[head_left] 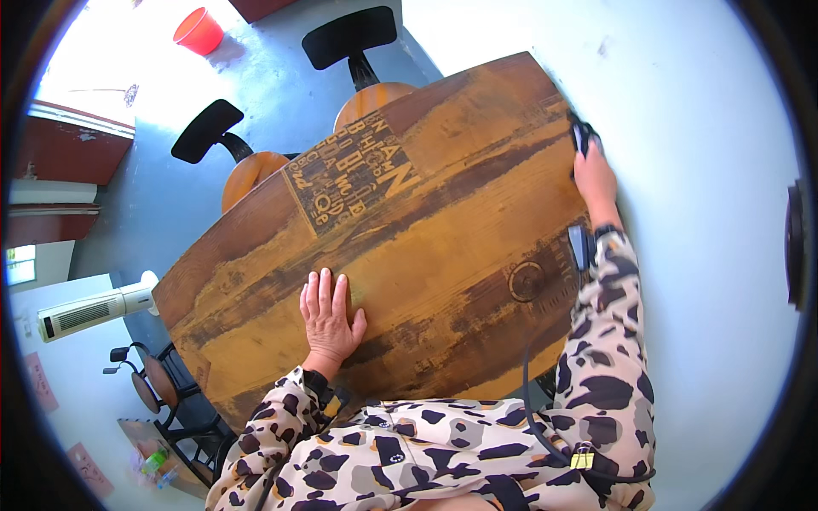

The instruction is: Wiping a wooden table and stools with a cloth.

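My left hand (328, 317) lies flat on the brown wood-patterned table (477, 221), fingers stretched out and nothing in it. My right hand (595, 176) reaches far along the table's right edge, beside the wall. Its fingers close on a small black object with a pale streak (583, 136), whose kind I cannot make out. Nearer to me, a flat grey-and-dark object (580, 247) rests at the same edge, partly hidden by my right sleeve.
Two stools with black backrests, one left (251, 175) and one right (372, 98), stand beyond the table. A red bucket (199, 32) is on the floor. At left stands a white tower fan (94, 311). The pale wall (699, 255) runs close along the right edge.
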The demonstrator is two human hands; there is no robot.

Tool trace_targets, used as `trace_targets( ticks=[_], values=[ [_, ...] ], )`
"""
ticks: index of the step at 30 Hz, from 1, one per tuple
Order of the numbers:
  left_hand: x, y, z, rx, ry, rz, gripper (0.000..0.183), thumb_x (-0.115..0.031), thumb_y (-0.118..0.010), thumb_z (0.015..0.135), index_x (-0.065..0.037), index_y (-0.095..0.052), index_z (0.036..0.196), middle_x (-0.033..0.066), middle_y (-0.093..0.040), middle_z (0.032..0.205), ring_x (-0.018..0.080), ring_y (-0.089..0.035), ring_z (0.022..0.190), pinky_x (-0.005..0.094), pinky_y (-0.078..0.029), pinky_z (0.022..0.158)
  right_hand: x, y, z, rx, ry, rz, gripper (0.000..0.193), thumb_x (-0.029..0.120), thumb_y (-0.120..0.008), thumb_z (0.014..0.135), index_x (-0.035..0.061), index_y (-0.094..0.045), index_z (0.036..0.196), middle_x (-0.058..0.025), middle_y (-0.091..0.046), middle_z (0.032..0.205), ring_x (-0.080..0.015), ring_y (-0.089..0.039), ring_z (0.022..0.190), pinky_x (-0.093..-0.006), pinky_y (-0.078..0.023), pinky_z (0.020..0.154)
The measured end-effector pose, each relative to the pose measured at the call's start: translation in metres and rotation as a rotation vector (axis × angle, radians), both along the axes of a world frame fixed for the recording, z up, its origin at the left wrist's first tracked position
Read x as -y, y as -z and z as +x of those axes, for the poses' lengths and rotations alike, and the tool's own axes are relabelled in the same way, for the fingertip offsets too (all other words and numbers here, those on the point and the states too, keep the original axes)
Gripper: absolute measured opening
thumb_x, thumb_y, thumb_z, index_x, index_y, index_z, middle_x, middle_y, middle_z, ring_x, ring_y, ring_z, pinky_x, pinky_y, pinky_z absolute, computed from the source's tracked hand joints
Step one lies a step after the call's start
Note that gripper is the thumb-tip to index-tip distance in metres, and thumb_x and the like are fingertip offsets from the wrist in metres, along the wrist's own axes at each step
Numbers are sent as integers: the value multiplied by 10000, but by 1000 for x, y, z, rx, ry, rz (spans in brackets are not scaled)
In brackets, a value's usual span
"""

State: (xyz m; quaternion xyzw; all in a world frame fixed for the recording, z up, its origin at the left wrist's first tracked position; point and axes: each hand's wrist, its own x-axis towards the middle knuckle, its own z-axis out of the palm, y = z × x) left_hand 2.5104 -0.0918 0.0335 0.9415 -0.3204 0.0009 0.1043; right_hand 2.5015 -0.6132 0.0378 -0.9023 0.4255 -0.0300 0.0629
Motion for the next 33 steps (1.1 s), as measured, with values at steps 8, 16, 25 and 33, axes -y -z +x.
trace_targets(
  ticks=[8, 16, 25, 33],
  values=[
    [1, 0, -2, 14, 4, -34, 647, -269, -579, 751, -38, -407, 1330, 201, -300, 1440, 383, -230, 1351, 506, -179, 1100, -59, 14, -196, -81, 92, -52, 437, 211, -490, 903, 43, -431, 1302, -237, -599, 1073, -405, -579, 955, -487, -467, 803],
    [0, 1, -2, 9, 0, -36, 640, -266, -584, 744, -27, -423, 1316, 215, -312, 1428, 394, -241, 1342, 506, -183, 1100, -21, 19, -62, 12, -209, -204, 427, 301, -498, 904, 12, -483, 1219, -250, -634, 929, -407, -623, 821, -500, -490, 716],
    [1, 2, 0, -16, 1, -45, 661, -284, -593, 732, -44, -423, 1324, 202, -329, 1422, 392, -256, 1336, 506, -190, 1097, -96, -1, 179, 55, -404, 37, 362, 303, -408, 873, 88, -520, 1141, -211, -649, 967, -395, -621, 910, -531, -470, 791],
    [-7, 5, -2, -25, -20, -37, 668, -289, -590, 734, -51, -416, 1334, 203, -317, 1429, 389, -247, 1342, 506, -182, 1098, -302, 11, 68, 254, -1451, 174, 360, 270, -612, 804, 111, -569, 1124, -87, -595, 719, -222, -631, 625, -352, -522, 564]
  ],
)
